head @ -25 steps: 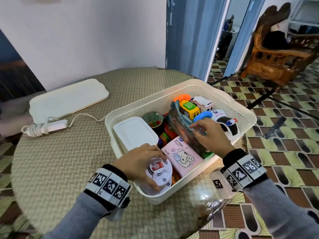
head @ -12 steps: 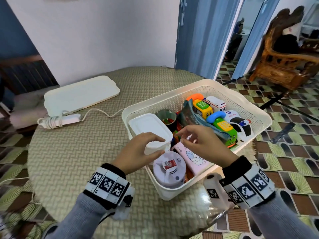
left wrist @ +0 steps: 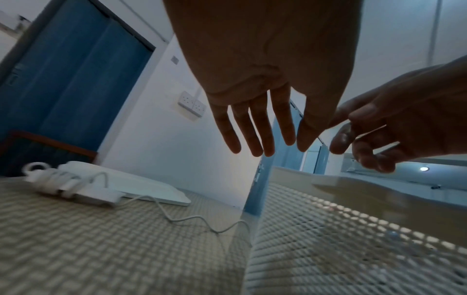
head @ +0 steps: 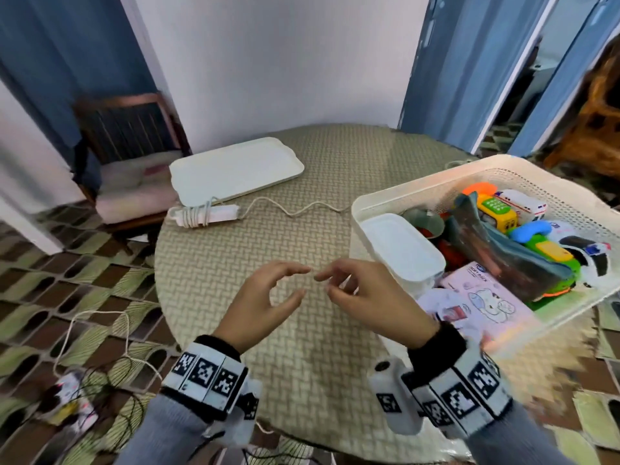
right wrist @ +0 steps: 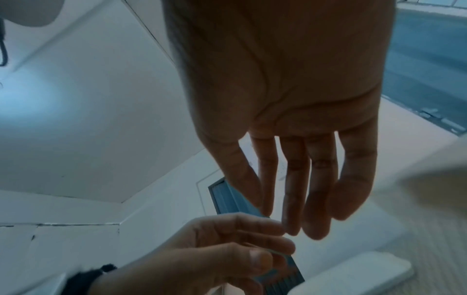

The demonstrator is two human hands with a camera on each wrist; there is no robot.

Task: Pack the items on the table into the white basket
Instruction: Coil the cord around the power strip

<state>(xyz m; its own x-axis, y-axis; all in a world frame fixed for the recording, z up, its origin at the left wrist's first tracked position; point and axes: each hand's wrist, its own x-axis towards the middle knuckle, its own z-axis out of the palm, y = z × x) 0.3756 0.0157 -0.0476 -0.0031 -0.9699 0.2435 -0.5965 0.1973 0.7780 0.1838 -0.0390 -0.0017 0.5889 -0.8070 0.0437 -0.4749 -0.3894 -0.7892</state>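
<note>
Taking the white basket (head: 436,182) as your landmark: far to its left, a flat white tray (head: 235,167) with rounded corners is lying on the desk (head: 235,263), and just in front of that a white power strip (head: 204,214) with its cord wound round it is trailing a loose cable toward the basket's left wall. These look like the only things outside the basket, so judging by that you are nearly finished, or finished if they are not meant for packing.

Your left hand (head: 265,303) is hovering over the woven, straw-coloured desk cover to the basket's left, fingers loosely spread and holding nothing. Your right hand (head: 369,297) is hanging right beside it, closer to the basket's near-left corner, equally slack and empty; the two sets of fingertips are almost meeting.

Inside the perforated plastic basket, a smooth lidded white box (head: 399,246) is sitting at the left end, a soft pink tissue pack (head: 483,297) near the front, and glossy plastic toy vehicles (head: 496,213) are filling the right.
</note>
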